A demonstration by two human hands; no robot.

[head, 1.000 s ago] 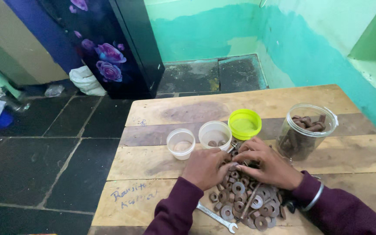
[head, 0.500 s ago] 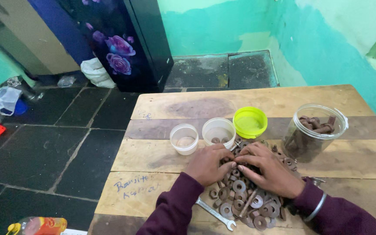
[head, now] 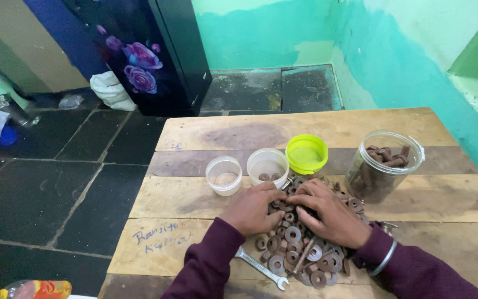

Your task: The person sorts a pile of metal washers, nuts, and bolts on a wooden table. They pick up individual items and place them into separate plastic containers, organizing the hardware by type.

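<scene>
I see both hands down in the heap of rusty washers and bolts (head: 300, 249) near the front edge of the wooden table (head: 206, 194). My left hand (head: 253, 207) lies palm down with fingers curled into the pile's left side; whether it has pinched a piece I cannot tell. My right hand (head: 330, 216) is spread flat over the top, fingertips pressing among the washers, nothing visibly gripped. I judge this to be the picking-through stage, and the next move calls for a firm pinch on one piece before lifting. Just beyond the pile stand two small clear cups (head: 224, 175), one with a few pieces inside, a yellow-green lid (head: 306, 153), and a clear jar (head: 383, 166) of rusty parts. A spanner (head: 261, 268) lies beside the heap. Blue handwriting (head: 159, 235) marks the plank's left end.
</scene>
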